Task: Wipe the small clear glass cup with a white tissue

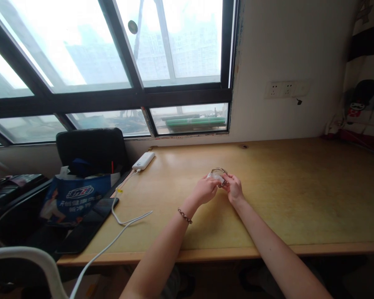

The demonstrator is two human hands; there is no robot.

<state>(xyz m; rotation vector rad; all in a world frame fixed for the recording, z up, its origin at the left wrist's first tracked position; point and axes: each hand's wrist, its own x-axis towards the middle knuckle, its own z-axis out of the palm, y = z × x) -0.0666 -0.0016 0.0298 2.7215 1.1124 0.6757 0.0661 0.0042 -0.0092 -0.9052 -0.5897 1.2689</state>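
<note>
Both my hands meet over the middle of the wooden table. My left hand (205,189), with a braided bracelet on its wrist, has its fingers closed on a small crumpled white piece (216,177) that looks like tissue or thin plastic. My right hand (233,187) pinches a thin, dark, curved band (218,169) from the right side. The band arches just beyond the fingertips, and the white piece lies against it. Fingers hide the lower part of both items.
The wooden table (299,199) bears a white power bank (143,160) with a white cable (121,223) at left. A black tablet (90,226) lies at the left edge, beside a blue bag (77,199) on a black chair (92,145). Wall sockets (281,89) are behind.
</note>
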